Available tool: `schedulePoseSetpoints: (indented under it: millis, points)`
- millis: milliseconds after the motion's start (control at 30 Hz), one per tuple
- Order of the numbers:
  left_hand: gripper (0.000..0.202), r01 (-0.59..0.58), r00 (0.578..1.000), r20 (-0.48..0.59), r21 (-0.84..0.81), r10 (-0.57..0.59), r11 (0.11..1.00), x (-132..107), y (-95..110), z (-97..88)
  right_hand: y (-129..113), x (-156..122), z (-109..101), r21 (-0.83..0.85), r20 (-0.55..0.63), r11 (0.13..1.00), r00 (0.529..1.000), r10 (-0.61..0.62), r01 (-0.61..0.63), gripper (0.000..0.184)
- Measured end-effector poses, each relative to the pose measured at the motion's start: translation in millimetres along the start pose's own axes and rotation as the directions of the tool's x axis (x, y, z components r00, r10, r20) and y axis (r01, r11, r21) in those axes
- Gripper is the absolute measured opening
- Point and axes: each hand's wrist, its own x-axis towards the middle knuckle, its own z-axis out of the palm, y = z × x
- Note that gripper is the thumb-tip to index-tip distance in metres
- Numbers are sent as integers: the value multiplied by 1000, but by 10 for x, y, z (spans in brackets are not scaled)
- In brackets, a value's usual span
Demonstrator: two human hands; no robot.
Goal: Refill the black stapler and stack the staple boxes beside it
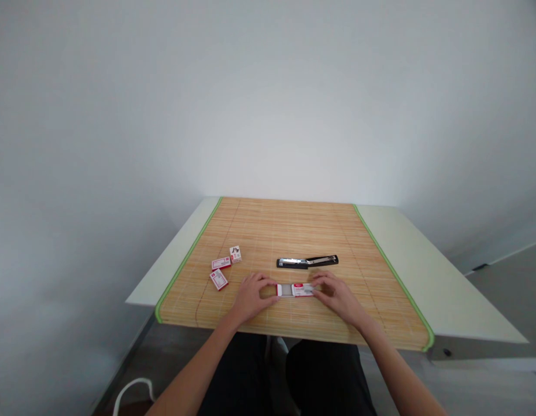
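A small box (303,290) lies on the mat (268,231) near its front edge, between the two hands and in front of the stapler (292,264). Its tray (287,290) is partly out of the red-and-white sleeve (299,290) on the left, baring grey contents too small to make out. The left hand (252,296) has its thumb and forefinger a little apart, pinching the tray's outer end; the right hand (335,297) holds the sleeve's far end with thumb and fingertips, nearly closed on it. A pale patch by the right fingertips is too blurred to name. The likeliest mishap is a spill: if the hands pull apart too hard, the tray could jerk free and toss its contents onto the mat. Tilting the box could do the same, since that stretch of tray has no cover. Squeezing too firmly might buckle the sleeve, if it is thin card, and jam the tray inside. The grip is at the very ends, so a fingertip could slip off. The stapler lies spread out flat just beyond the right hand, and a careless knuckle might nudge it. Three other boxes (221,263) sit close together to the left, well apart from the stapler and less at risk, though a wide sweep of the left hand could scatter them.
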Motion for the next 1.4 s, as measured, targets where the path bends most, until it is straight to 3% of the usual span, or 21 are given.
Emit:
schedulePoseSetpoints:
  millis: [100,200,367,467,567,667,767,867,967,1067,1133,1233,1400]
  points:
    - [39,3,1000,5,7,-3,1000,4,2,2,69,-95,1,205,-3,968,989,145,-141,31]
    - [38,6,1000,3,23,-6,1000,21,32,28,97,-185,144,427,-11,879,970,243,-215,38]
    - [34,14,1000,11,37,-14,999,88,107,118,-1,-251,615,629,-148,752,919,365,-197,40]
    - [32,1,1000,22,33,-2,999,130,131,150,-71,-248,892,675,-245,724,882,402,-143,39]
    - [31,-12,1000,24,24,12,1000,140,134,148,-83,-253,1029,677,-289,728,867,405,-114,37]
    - [40,-26,1000,10,2,26,1000,117,124,140,-72,-261,940,580,-306,804,879,367,-134,34]
    - [57,-7,998,-69,-57,3,998,109,95,158,-95,-176,651,324,-352,937,903,244,-127,28]
    - [50,43,980,-191,-101,-62,994,192,46,206,-130,102,330,33,-364,999,931,23,-12,21]
    - [49,65,962,-261,-63,-80,996,388,-10,259,-109,523,152,-177,-275,978,948,-160,114,15]
    - [59,59,970,-237,3,-57,998,621,-60,296,-31,901,147,-262,-150,946,960,-234,190,9]
    - [55,57,979,-196,36,-49,998,741,-90,310,26,1058,190,-287,-78,933,966,-247,215,6]
    - [41,50,986,-160,56,-40,997,831,-130,328,93,1145,243,-303,-18,925,969,-248,231,5]
    - [38,40,986,-167,56,-30,998,837,-165,350,162,1130,262,-297,-2,928,972,-234,223,7]
